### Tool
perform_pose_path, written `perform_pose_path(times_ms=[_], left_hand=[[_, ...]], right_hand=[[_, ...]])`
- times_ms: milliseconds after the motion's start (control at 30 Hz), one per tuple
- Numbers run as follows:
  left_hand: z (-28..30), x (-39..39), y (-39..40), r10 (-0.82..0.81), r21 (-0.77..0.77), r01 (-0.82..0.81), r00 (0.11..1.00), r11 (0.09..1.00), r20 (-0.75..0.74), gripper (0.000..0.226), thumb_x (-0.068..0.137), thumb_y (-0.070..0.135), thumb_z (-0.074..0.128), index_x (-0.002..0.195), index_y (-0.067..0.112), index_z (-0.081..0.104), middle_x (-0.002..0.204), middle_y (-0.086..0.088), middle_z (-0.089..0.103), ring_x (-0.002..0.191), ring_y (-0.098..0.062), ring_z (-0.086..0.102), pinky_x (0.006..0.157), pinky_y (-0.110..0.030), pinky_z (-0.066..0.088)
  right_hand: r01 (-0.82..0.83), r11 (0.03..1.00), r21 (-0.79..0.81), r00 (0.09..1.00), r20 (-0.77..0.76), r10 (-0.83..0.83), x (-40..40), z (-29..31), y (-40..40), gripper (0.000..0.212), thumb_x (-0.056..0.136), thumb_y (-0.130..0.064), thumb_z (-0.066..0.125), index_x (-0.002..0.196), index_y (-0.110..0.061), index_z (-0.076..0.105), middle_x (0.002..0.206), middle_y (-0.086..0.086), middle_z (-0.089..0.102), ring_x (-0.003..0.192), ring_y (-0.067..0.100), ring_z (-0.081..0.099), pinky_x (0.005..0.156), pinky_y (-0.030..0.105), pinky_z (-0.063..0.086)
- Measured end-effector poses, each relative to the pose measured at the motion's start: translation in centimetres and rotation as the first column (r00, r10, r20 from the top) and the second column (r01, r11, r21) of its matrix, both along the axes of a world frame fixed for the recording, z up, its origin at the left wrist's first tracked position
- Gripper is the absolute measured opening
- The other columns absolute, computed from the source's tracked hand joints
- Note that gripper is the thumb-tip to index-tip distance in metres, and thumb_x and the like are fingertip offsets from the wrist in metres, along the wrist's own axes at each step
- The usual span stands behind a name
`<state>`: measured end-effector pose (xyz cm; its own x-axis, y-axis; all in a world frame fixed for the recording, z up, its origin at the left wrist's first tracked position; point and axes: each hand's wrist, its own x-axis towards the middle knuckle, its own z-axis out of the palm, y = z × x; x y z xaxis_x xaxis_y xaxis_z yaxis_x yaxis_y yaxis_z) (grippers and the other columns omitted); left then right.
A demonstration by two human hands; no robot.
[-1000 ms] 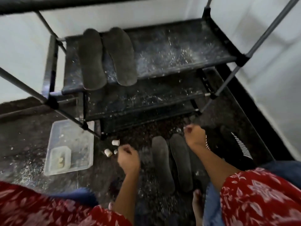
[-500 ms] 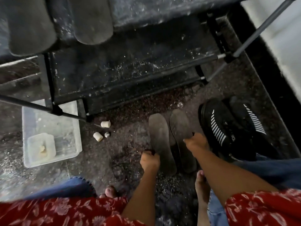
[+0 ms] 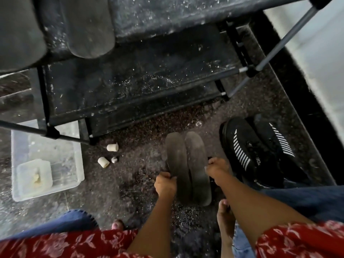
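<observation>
Squatting at the foot of the shoe rack (image 3: pixel 149 86) here, with the pair of slippers (image 3: pixel 188 164) lying flat on the floor (image 3: pixel 130 183). Side by side, touching, toes toward the rack, just left of the black sneakers (image 3: pixel 251 151).

Got the left hand (image 3: pixel 165 183) curled round the outer edge of the left slipper and the right hand (image 3: pixel 217 167) curled round the outer edge of the right one. So a closed grip on each, fingers tucked under the rim. Looks like the pick-up step, probably bound for a shelf like the other pair (image 3: pixel 89 25) up top.

Tips for doing it cleanly:
- Lift both at once and keep them level and pressed together, otherwise easy to let one flop and drag.
- Slide the grip a bit toward the middle first so the toe ends don't droop.
- Go toes-in and mind the rack's lower bars on the way up.
- Worth a quick shake low over the floor before shelving, given all the white specks and grit about.
- No need to fuss over the small pale stubs (image 3: pixel 112 147) or the clear plastic box (image 3: pixel 63 149) off to the left. Well apart, only a problem if swinging wide.
- Do watch the bare foot (image 3: pixel 223 211) right behind the heels, though.
</observation>
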<state>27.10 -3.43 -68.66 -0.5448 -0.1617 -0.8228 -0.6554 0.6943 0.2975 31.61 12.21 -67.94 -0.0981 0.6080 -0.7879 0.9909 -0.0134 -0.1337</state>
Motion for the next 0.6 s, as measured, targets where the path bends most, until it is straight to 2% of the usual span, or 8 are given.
perform_pose_path(times_ms=[67, 100, 200, 267, 333, 433, 533, 600], left_hand=[[0.2, -0.3, -0.6, 0.033, 0.045, -0.034, 0.999, 0.998, 0.027, 0.014, 0.079, 0.014, 0.073, 0.089, 0.015, 0.064, 0.1, -0.014, 0.069, 0.095, -0.029, 0.065, 0.085, -0.038, 0.054], [0.5, -0.4, -0.9, 0.066, 0.079, -0.069, 0.997, 0.994, 0.046, 0.013, 0.08, 0.012, 0.072, 0.09, 0.013, 0.063, 0.101, -0.016, 0.069, 0.093, -0.03, 0.066, 0.085, -0.041, 0.055], [2.4, -0.8, -1.6, 0.147, 0.245, -0.158, 0.987, 0.957, 0.064, 0.019, 0.084, 0.0, 0.061, 0.104, 0.001, 0.061, 0.105, -0.022, 0.065, 0.09, -0.031, 0.063, 0.086, -0.049, 0.054], [4.5, -0.8, -1.6, 0.122, 0.325, -0.122, 0.992, 0.938, 0.021, 0.022, 0.085, -0.001, 0.059, 0.107, 0.002, 0.06, 0.098, -0.017, 0.063, 0.083, -0.026, 0.06, 0.076, -0.041, 0.055], [7.1, -0.9, -1.3, 0.128, 0.403, -0.115, 0.992, 0.908, -0.004, 0.015, 0.085, -0.002, 0.058, 0.095, 0.009, 0.06, 0.093, -0.013, 0.062, 0.077, -0.025, 0.06, 0.064, -0.034, 0.054], [11.3, -1.7, -0.6, 0.204, 0.523, -0.176, 0.979, 0.834, 0.004, 0.02, 0.084, -0.008, 0.061, 0.078, 0.01, 0.056, 0.079, -0.01, 0.064, 0.065, -0.016, 0.067, 0.047, -0.028, 0.052], [16.2, -2.5, -0.1, 0.223, 0.631, -0.134, 0.973, 0.764, -0.065, 0.018, 0.082, -0.007, 0.065, 0.076, 0.007, 0.056, 0.066, -0.006, 0.067, 0.054, -0.008, 0.067, 0.042, -0.022, 0.049], [19.8, -3.0, 0.2, 0.224, 0.694, -0.08, 0.967, 0.715, -0.12, 0.014, 0.082, -0.006, 0.067, 0.081, 0.005, 0.058, 0.061, -0.002, 0.069, 0.055, -0.008, 0.066, 0.043, -0.022, 0.048]], right_hand=[[0.152, 0.986, -0.072, 0.98, -0.121, -0.159, 0.6, 0.6, 0.1, 0.008, 0.083, -0.005, 0.063, 0.089, -0.01, 0.063, 0.114, 0.017, 0.063, 0.095, 0.027, 0.058, 0.083, 0.037, 0.048], [0.234, 0.962, -0.14, 0.952, -0.168, -0.256, 0.8, 1.2, 0.1, 0.014, 0.083, 0.001, 0.061, 0.08, -0.013, 0.059, 0.109, 0.02, 0.063, 0.087, 0.026, 0.057, 0.076, 0.038, 0.049], [0.336, 0.885, -0.321, 0.873, -0.248, -0.421, 0.7, 4.4, 1.0, 0.022, 0.088, 0.009, 0.052, 0.086, -0.013, 0.054, 0.097, 0.016, 0.054, 0.084, 0.022, 0.05, 0.058, 0.029, 0.04], [0.325, 0.874, -0.362, 0.85, -0.295, -0.437, 0.3, 7.3, 2.2, 0.022, 0.09, 0.011, 0.048, 0.089, -0.01, 0.052, 0.087, 0.012, 0.052, 0.079, 0.018, 0.051, 0.057, 0.026, 0.038], [0.29, 0.88, -0.376, 0.846, -0.329, -0.42, -0.1, 10.3, 3.6, 0.024, 0.091, 0.01, 0.046, 0.081, -0.011, 0.051, 0.075, 0.008, 0.051, 0.067, 0.014, 0.049, 0.058, 0.027, 0.039], [0.187, 0.896, -0.404, 0.856, -0.38, -0.35, -0.8, 15.1, 6.0, 0.025, 0.092, 0.009, 0.045, 0.079, -0.012, 0.05, 0.074, 0.007, 0.051, 0.065, 0.014, 0.048, 0.062, 0.029, 0.041], [0.07, 0.911, -0.406, 0.855, -0.446, -0.265, -1.6, 20.2, 8.0, 0.026, 0.091, 0.008, 0.047, 0.077, -0.013, 0.053, 0.073, 0.007, 0.055, 0.067, 0.016, 0.053, 0.065, 0.029, 0.046], [-0.003, 0.892, -0.451, 0.832, -0.496, -0.248, -2.1, 23.5, 9.1, 0.024, 0.091, 0.006, 0.049, 0.078, -0.012, 0.057, 0.077, 0.006, 0.061, 0.074, 0.016, 0.058, 0.074, 0.031, 0.049]])
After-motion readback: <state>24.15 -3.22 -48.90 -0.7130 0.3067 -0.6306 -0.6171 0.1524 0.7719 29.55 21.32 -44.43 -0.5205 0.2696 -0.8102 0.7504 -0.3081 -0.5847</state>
